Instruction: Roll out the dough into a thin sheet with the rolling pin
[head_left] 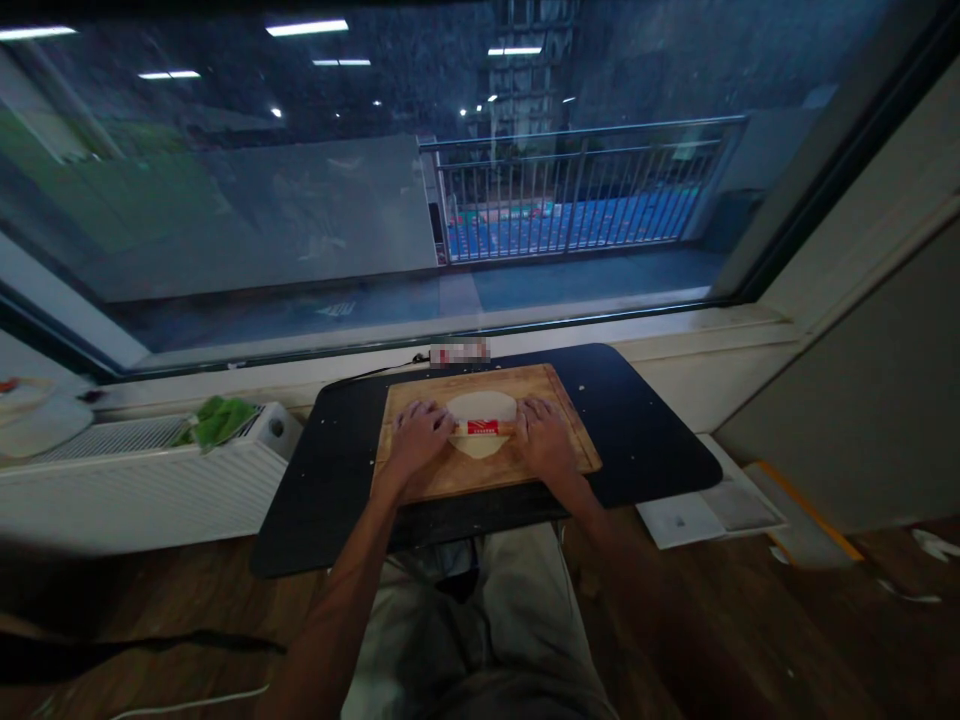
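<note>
A pale, flattened round of dough (480, 405) lies on a wooden cutting board (439, 488). Across its middle rests a rolling pin (482, 428) with a red and white label. My left hand (420, 435) bends over the pin's left end, and my right hand (543, 435) over its right end. Both hands hide the ends of the pin, and their fingertips point away from me. Dough shows in front of and behind the pin.
The board sits on a black table (652, 440) dotted with white crumbs. Behind it are a white sill and a large window. A green cloth (219, 422) lies on a white radiator (150, 490) at left. White flat panels (697, 510) are low at right.
</note>
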